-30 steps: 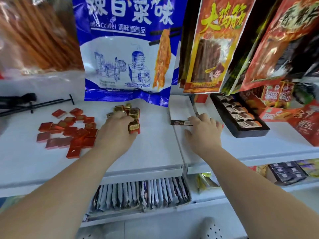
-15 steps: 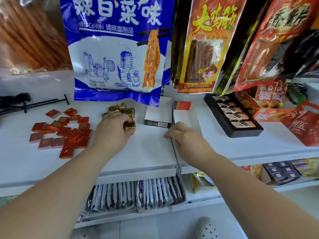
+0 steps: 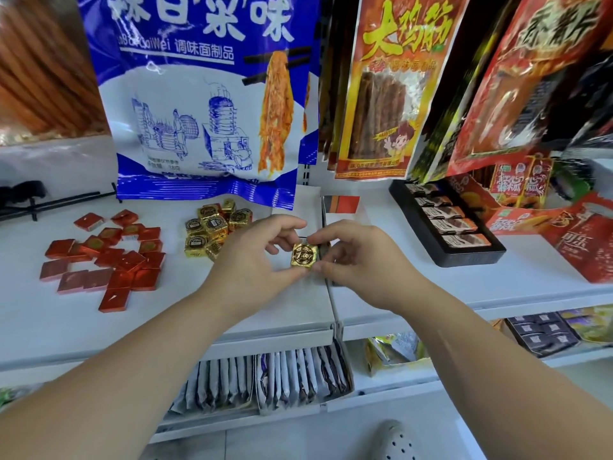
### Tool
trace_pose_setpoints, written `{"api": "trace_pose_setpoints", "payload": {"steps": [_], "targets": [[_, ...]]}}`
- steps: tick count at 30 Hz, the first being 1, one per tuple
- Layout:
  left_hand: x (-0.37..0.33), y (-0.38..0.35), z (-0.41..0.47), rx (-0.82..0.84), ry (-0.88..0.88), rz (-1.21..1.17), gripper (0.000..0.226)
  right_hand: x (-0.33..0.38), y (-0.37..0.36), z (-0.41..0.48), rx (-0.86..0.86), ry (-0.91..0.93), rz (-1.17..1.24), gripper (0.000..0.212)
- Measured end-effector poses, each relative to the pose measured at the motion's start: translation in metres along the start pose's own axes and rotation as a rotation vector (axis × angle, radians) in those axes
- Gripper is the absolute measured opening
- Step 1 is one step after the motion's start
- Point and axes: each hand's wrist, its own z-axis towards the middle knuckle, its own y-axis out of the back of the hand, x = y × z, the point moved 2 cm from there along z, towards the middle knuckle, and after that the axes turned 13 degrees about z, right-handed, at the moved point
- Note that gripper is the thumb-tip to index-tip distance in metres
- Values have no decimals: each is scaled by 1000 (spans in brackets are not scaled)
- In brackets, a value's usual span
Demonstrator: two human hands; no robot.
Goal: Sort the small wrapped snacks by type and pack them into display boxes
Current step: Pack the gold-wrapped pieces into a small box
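Both sets of fingers (image 3: 286, 224) are curled: left hand (image 3: 252, 263) and right hand (image 3: 363, 260) pinch one gold-wrapped snack (image 3: 304, 256) between them, over the shelf (image 3: 232, 313). Nothing else in grip. White display box (image 3: 308, 201) sits just behind the fingers, mostly hidden. Gold pile (image 3: 214, 229) is just left of them, red pile (image 3: 106, 260) further left, black tray (image 3: 464, 258) well right. We judge we're mid-pack on the gold type. Next move: one hand releases, the other seats the snack flat in the box.
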Motion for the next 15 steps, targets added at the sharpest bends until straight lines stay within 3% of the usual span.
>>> {"api": "trace_pose_setpoints", "payload": {"steps": [5, 9, 15], "targets": [[0, 0, -3, 27, -6, -90, 61, 4, 1, -2, 61, -59, 94, 37], [7, 6, -9, 66, 24, -78, 58, 0, -8, 5, 71, -52, -26, 37], [59, 47, -16, -79, 175, 461, 41, -6, -22, 19, -3, -6, -382, 35]]}}
